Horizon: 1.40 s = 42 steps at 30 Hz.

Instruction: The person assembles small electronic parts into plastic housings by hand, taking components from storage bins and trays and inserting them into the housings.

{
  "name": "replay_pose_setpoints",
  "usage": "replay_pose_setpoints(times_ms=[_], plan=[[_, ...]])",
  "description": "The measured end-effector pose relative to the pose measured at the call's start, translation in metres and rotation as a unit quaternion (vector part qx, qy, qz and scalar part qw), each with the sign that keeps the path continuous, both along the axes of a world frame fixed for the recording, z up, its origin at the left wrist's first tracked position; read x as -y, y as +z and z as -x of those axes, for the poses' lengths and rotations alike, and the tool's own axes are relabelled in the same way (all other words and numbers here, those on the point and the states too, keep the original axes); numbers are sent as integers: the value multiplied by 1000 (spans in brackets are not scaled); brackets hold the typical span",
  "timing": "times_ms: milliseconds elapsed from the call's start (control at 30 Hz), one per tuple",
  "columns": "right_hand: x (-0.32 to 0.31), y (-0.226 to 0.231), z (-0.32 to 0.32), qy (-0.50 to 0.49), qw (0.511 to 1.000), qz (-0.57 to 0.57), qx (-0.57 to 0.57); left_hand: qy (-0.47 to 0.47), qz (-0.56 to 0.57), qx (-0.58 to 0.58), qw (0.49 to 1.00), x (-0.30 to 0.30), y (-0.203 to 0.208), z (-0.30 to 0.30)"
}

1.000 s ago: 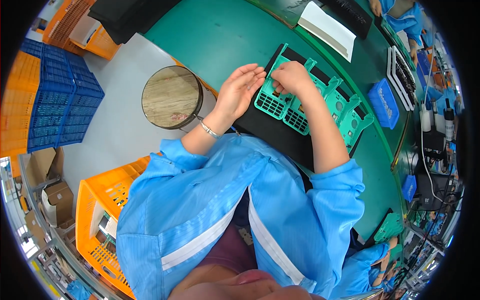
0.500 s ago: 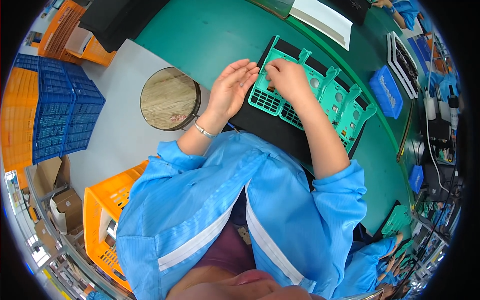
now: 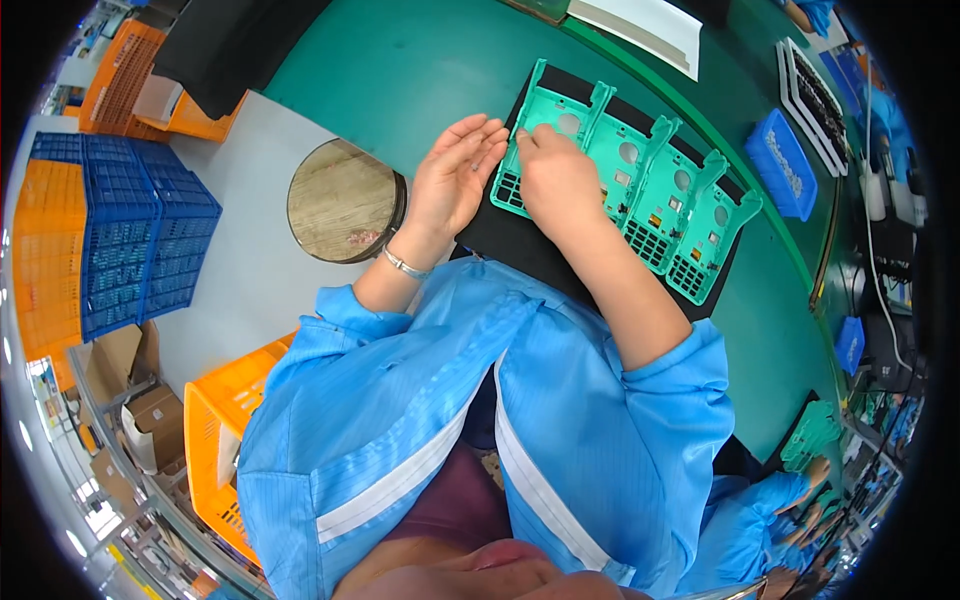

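Teal casings (image 3: 640, 170), black mat (image 3: 520, 255)

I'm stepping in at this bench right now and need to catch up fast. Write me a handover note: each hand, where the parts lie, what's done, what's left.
Left hand: open, palm turned toward the parts, fingers beside the leftmost green plastic frame; holds nothing visible.
Right hand: lies flat on that same frame, fingertips pressing near its upper part.
Parts: four green frames in a row on the black mat on the green table.
Done: frames laid out side by side.
Left: work on the leftmost frame is under way; whether the other three are finished cannot be told.
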State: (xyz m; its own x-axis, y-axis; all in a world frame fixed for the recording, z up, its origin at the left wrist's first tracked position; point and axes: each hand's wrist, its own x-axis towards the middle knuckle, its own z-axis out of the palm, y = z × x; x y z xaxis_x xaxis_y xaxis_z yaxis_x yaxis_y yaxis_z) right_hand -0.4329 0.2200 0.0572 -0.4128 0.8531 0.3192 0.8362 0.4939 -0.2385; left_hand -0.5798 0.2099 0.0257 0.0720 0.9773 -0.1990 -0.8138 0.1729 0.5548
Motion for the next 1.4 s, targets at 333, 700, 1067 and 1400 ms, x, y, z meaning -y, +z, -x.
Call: replay_pose_setpoints(times_ms=[333, 700, 1067, 1400], plan=[[39, 52, -85, -2, 971, 39, -235, -30, 10, -61, 998, -23, 62, -17], [172, -2, -299, -389, 762, 71, -514, -221, -146, -157, 951, -105, 138, -232], [189, -1, -332, -355, 815, 33, -456, -303, -265, -328, 855, -121, 136, -438], [195, -12, -347, -332, 813, 36, -476, -163, -380, -483, 772, -82, 132, -302]])
